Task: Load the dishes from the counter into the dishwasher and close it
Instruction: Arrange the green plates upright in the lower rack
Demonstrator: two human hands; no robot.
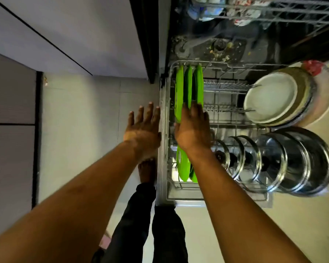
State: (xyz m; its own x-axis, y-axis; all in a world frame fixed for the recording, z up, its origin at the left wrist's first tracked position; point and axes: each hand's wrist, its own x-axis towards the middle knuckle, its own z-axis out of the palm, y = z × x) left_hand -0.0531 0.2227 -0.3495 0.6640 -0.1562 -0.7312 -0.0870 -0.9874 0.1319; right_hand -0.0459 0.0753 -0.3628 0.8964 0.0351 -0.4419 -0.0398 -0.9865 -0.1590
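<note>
We're holding the left hand [142,128] spread and empty, hovering just left of the lower rack [164,103]. The right hand [193,128] is lying with straight fingers across the rims of the green plates [188,86], which are standing upright in the rack's left slots. It isn't clamping any. Further right, white plates [270,97] and glass lids [273,160] are sitting loaded. Risk we're seeing: a sideways push tipping a plate off its tines into its neighbour.

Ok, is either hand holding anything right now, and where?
Left hand holds nothing, fingers spread. Right hand lies on the upper rims of the green plates; a grip cannot be told.
</note>
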